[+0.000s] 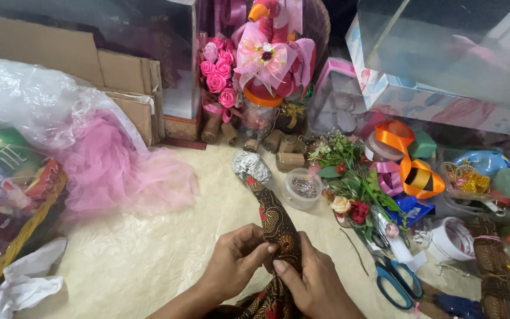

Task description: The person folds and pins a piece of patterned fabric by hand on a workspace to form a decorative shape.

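Batik cloth roll (278,227), foil-tipped: gripped by fingers of left hand (237,260) and right hand (314,280); blue scissors (395,280) near right.

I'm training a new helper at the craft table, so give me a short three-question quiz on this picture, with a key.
1. True or false: both hands grip the rolled patterned cloth.
2. What covers the far tip of the roll? A) silver foil B) pink tulle C) orange ribbon
3. Which tool lies on the table to the right of the right hand?

Key:
1. True; the left hand and the right hand pinch it from either side.
2. A, the silver foil.
3. The blue-handled scissors.
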